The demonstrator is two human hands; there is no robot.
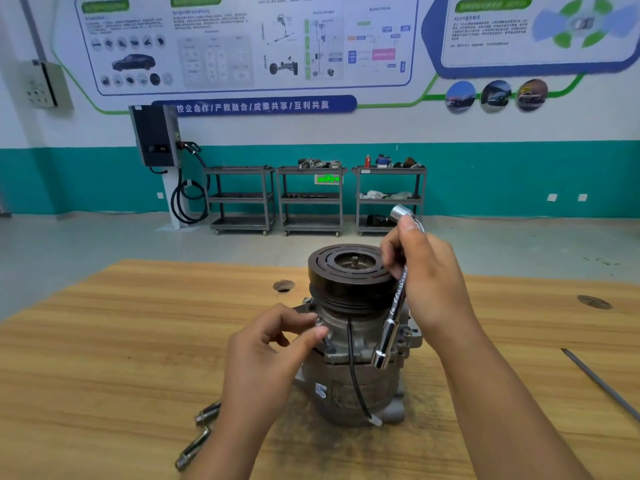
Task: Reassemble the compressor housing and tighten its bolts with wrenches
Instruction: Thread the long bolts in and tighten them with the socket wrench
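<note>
Firmly curled round the shaft of an L-shaped socket wrench (394,320), the right-hand grip (426,271) holds the tool steeply tilted beside the compressor (349,341). The tool's lower socket end sits at the housing's right flange, and its bent upper socket pokes out above the knuckles. The left-hand grip (266,344) has thumb and forefinger drawn close together at the housing's left flange, though whether they pinch a bolt cannot be told. The compressor stands on end in the middle of the wooden surface (104,341), its dark grooved clutch pulley (346,268) facing up. A black wire (353,368) trails down the front of the grey body to a small white plug. Two more socket wrenches (201,434) lie on the surface at the near left, partly hidden by the left forearm, and a thin metal rod (602,382) lies well apart near the right edge. Beyond the surface, three grey shelf carts (311,199) line a teal-and-white wall beside a wall-mounted charger (156,136) with a coiled black cable
</note>
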